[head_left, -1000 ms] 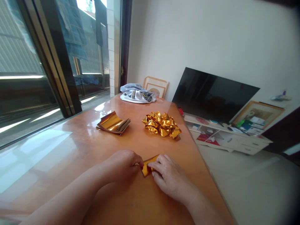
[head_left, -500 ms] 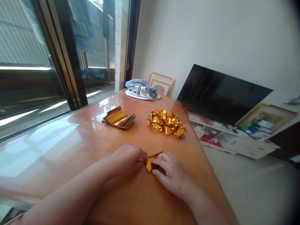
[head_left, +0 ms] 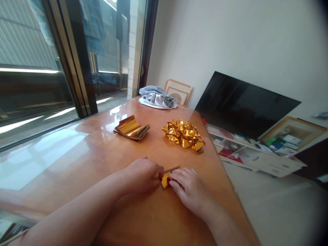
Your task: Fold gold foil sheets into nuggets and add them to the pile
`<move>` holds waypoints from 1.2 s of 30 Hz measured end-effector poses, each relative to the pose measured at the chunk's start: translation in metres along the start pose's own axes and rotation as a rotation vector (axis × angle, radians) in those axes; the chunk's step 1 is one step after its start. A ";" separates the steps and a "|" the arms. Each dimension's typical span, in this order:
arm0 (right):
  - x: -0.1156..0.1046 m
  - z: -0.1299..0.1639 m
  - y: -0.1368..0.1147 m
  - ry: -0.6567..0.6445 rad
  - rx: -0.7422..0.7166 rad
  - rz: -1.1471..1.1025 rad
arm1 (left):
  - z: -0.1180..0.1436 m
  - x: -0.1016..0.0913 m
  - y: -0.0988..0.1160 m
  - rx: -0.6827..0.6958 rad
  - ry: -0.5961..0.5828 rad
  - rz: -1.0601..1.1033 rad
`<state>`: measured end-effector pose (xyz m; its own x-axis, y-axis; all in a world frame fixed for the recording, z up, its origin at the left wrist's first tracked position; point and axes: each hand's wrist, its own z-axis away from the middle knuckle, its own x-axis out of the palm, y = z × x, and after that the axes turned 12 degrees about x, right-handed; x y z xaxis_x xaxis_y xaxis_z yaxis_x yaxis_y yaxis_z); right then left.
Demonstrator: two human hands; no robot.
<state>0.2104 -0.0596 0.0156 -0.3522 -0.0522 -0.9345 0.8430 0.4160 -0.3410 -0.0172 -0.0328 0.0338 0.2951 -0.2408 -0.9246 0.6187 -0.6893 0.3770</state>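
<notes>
Ahead, foil stack [head_left: 132, 128], folded pile [head_left: 184, 135], both hands pinching gold paper [head_left: 166, 179].

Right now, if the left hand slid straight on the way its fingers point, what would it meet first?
The left hand points rightward at the small gold foil piece it already pinches; just past that are the right hand fingers.

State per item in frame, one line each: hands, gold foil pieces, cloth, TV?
left hand: pinching the small gold foil piece
right hand: fingers pressing the same piece on the table
small gold foil piece: partly folded, one flap raised
gold sheet stack: flat, top sheet curled
folded gold pile: heaped, untouched
cloth: crumpled
TV: off, leaning
</notes>
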 end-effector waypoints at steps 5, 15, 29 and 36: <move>0.001 0.000 0.000 -0.014 0.008 0.000 | -0.003 0.004 -0.001 0.011 0.011 -0.029; -0.002 0.001 -0.005 -0.012 0.031 0.005 | -0.001 0.001 0.000 0.016 -0.018 -0.019; 0.007 -0.001 -0.010 0.053 0.033 -0.010 | -0.002 0.005 -0.001 0.043 0.011 -0.041; 0.016 -0.006 -0.005 0.051 0.099 -0.192 | 0.001 -0.003 -0.001 0.034 -0.010 -0.018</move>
<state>0.1980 -0.0574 0.0034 -0.5281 -0.0748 -0.8459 0.7935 0.3112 -0.5230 -0.0195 -0.0315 0.0361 0.2770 -0.2349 -0.9317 0.5983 -0.7166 0.3586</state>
